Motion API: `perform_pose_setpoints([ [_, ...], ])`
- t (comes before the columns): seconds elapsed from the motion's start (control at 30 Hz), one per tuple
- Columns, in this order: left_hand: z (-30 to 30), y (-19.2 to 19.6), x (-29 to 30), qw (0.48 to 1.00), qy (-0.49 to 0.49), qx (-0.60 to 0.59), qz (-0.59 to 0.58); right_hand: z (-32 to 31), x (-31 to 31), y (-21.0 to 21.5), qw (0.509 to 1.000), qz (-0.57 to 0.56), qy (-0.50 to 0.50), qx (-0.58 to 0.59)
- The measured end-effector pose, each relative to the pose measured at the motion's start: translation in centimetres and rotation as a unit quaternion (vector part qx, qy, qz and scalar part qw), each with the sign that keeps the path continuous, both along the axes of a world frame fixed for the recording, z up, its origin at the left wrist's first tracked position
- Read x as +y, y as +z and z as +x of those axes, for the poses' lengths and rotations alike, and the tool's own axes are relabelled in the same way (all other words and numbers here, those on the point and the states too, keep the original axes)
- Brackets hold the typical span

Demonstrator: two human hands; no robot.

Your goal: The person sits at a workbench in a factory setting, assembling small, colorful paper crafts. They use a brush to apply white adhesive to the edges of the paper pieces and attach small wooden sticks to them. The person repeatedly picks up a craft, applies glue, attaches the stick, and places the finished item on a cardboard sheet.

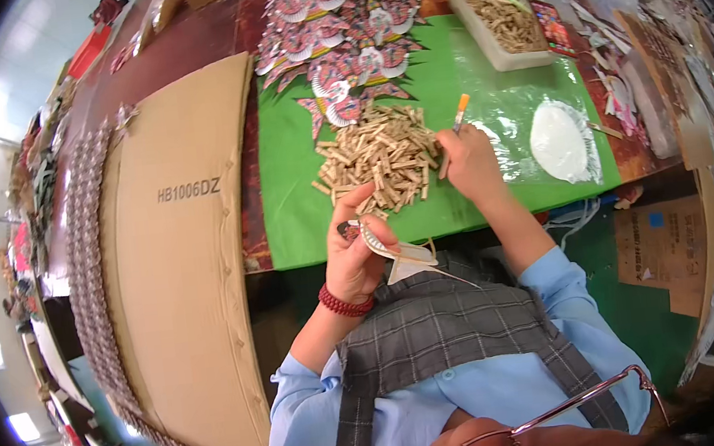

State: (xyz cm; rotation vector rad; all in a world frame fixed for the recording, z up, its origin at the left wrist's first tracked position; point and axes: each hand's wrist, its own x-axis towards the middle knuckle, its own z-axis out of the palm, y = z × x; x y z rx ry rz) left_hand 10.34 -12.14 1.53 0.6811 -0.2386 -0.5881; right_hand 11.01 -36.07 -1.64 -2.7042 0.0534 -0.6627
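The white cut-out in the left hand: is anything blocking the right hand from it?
Nothing visible does; green cloth shows between the right hand and the white cut-out. The heaped wooden pegs lie to the left of that gap.

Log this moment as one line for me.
left hand: holds pale cutout | right hand: holds slim orange-tipped tool | wooden peg pile: on green sheet, beside right hand

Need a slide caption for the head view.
Left hand holds a pale pointed piece; right hand grips an orange-tipped tool beside piled wooden clips.
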Motion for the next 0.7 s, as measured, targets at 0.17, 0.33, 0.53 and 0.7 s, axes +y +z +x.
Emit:
perform_pose_setpoints([
  [0.17, 0.1, -0.8, 0.5, 0.999, -0.024, 0.003, -0.031, -0.4, 0.1, 0.3, 1.000, -0.014, 0.009, -0.008],
  [0.33, -0.3, 0.1, 0.1, 0.996, 0.034, -0.076, 0.011, -1.0, 0.3, 1.0, 0.999, 0.009, -0.034, 0.012],
  [0.53, -0.7, 1.1, 1.2, 0.773, 0.271, -0.490, 0.298, -5.5, 0.4, 6.9, 0.878, 0.466, 0.105, 0.004],
  [0.7, -0.7, 1.4, 0.7, 0.660, 0.347, -0.596, 0.298, -10.0, 4.2, 10.7, 0.780, 0.599, 0.175, -0.041],
])
